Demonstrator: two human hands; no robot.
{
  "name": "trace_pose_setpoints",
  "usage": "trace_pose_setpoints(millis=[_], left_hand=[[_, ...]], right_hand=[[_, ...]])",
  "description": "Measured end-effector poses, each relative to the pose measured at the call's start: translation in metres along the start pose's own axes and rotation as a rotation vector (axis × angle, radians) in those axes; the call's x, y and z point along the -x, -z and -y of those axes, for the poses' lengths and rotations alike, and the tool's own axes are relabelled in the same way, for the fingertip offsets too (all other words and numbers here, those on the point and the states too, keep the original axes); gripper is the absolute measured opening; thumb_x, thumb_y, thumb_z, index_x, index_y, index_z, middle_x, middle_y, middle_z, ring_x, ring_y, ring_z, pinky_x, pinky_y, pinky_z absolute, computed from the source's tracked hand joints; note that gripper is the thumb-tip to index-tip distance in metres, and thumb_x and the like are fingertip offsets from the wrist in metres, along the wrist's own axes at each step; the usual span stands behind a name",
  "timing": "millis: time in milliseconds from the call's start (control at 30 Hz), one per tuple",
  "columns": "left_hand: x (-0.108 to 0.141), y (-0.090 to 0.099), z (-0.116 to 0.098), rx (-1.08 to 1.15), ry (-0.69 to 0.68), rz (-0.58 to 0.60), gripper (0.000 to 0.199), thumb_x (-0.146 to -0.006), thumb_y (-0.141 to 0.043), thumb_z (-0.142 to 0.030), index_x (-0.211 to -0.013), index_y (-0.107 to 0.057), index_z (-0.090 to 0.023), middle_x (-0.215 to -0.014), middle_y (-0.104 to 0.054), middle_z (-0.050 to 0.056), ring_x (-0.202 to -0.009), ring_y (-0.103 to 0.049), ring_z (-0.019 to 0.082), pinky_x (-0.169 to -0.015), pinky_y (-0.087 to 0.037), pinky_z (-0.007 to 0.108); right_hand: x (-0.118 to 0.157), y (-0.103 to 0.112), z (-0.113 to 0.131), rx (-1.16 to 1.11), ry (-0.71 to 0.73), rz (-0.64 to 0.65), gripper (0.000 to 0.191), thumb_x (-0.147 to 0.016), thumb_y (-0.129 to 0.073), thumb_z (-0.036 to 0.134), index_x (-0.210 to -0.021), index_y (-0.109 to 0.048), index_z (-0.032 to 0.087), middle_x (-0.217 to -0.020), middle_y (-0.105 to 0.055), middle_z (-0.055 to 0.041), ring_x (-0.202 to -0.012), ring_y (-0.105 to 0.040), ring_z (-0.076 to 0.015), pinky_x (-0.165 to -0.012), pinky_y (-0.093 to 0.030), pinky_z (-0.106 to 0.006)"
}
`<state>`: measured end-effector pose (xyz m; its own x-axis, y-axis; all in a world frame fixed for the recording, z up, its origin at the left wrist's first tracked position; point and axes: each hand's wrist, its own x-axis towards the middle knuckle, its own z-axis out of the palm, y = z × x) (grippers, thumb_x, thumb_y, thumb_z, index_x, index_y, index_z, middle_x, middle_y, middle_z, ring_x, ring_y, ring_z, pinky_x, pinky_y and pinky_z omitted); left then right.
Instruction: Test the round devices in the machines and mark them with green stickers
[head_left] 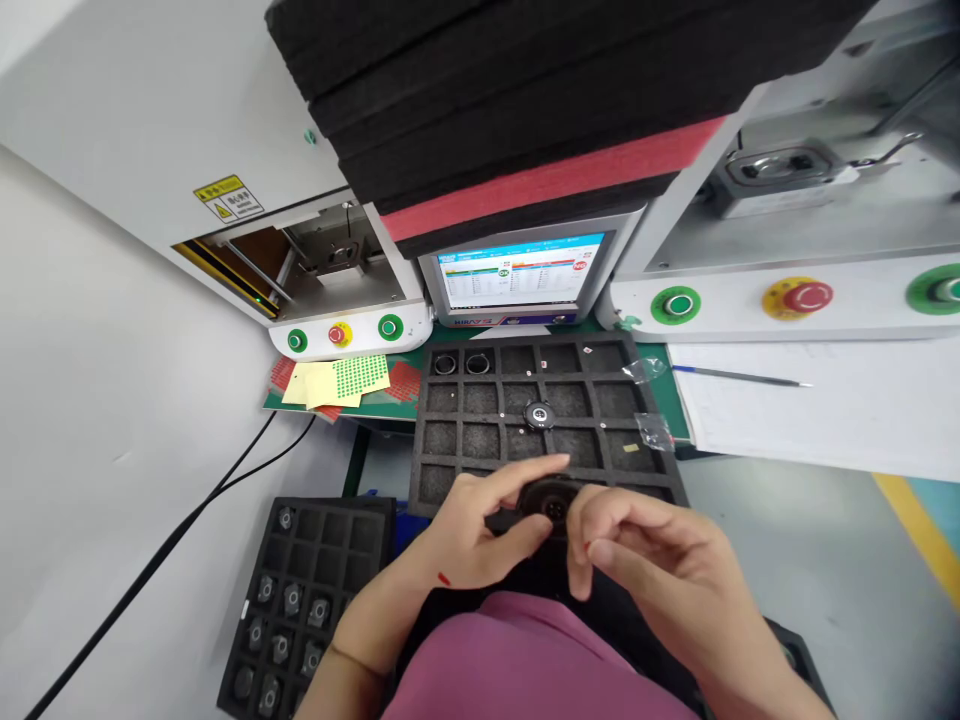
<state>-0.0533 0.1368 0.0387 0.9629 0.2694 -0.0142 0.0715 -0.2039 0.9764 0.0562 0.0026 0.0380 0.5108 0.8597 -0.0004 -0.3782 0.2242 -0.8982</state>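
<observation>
A round black watch-like part is held between the thumb and fingers of my left hand, its face with small dots turned up. Close on its right side, my right hand has thumb and index finger pinched together; a tiny red spot shows at the fingertips, too small to name. Beyond the hands lies a black foam tray with square compartments. Another round black part rests on its dividers, and two dark rings sit in the far left compartments.
A lower foam tray with several parts stands at the left. Behind are a lit monitor, machines with buttons, and sticker sheets. Black foam overhangs the top. A pen lies on white paper at the right.
</observation>
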Motion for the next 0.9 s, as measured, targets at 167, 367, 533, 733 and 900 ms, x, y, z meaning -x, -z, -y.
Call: trace_pose_setpoints(millis=[167, 367, 533, 733, 900], left_hand=[[0.007, 0.009, -0.003, 0.118, -0.041, 0.188, 0.055, -0.094, -0.049, -0.036, -0.147, -0.039, -0.025, -0.122, -0.068, 0.009, -0.106, -0.067, 0.024, -0.092, -0.053, 0.038], [0.010, 0.009, -0.004, 0.296, -0.044, 0.350, 0.071, -0.092, -0.058, -0.028, -0.151, -0.019, -0.038, -0.153, -0.035, 0.006, -0.134, -0.045, 0.027, -0.105, -0.045, 0.043], [0.009, 0.008, -0.004, 0.089, -0.123, 0.266, 0.072, -0.092, -0.059, -0.028, -0.150, -0.020, -0.042, -0.149, -0.043, 0.003, -0.128, -0.053, 0.022, -0.104, -0.047, 0.036], [0.004, 0.003, -0.003, 0.128, -0.060, 0.103, 0.053, -0.081, -0.068, -0.051, -0.129, -0.061, -0.030, -0.115, -0.071, 0.007, -0.087, -0.072, 0.022, -0.078, -0.060, 0.030], [0.002, 0.002, -0.002, 0.029, -0.178, -0.033, 0.050, -0.077, -0.075, -0.044, -0.121, -0.066, -0.022, -0.109, -0.073, 0.010, -0.096, -0.070, 0.023, -0.089, -0.056, 0.035]], right_hand=[[0.011, 0.008, 0.005, -0.117, -0.085, 0.113, 0.016, -0.084, -0.071, 0.028, -0.074, -0.064, 0.018, -0.066, -0.059, 0.0014, -0.047, -0.063, -0.0118, -0.051, -0.054, -0.022], [0.019, 0.007, 0.008, -0.103, -0.098, 0.051, 0.019, -0.083, -0.071, 0.032, -0.072, -0.064, 0.019, -0.065, -0.058, 0.0011, -0.044, -0.061, -0.0121, -0.049, -0.054, -0.022], [0.021, 0.005, 0.008, -0.150, -0.073, 0.031, 0.015, -0.084, -0.071, 0.030, -0.074, -0.065, 0.021, -0.067, -0.059, 0.0026, -0.046, -0.061, -0.0111, -0.050, -0.054, -0.022], [0.014, -0.001, 0.004, -0.132, -0.005, 0.035, 0.011, -0.084, -0.071, 0.028, -0.077, -0.067, 0.022, -0.065, -0.066, -0.0001, -0.058, -0.066, -0.0156, -0.058, -0.058, -0.026], [0.013, -0.003, 0.000, -0.082, -0.042, -0.064, 0.017, -0.082, -0.073, 0.030, -0.070, -0.066, 0.021, -0.061, -0.065, -0.0006, -0.052, -0.063, -0.0147, -0.051, -0.056, -0.023]])
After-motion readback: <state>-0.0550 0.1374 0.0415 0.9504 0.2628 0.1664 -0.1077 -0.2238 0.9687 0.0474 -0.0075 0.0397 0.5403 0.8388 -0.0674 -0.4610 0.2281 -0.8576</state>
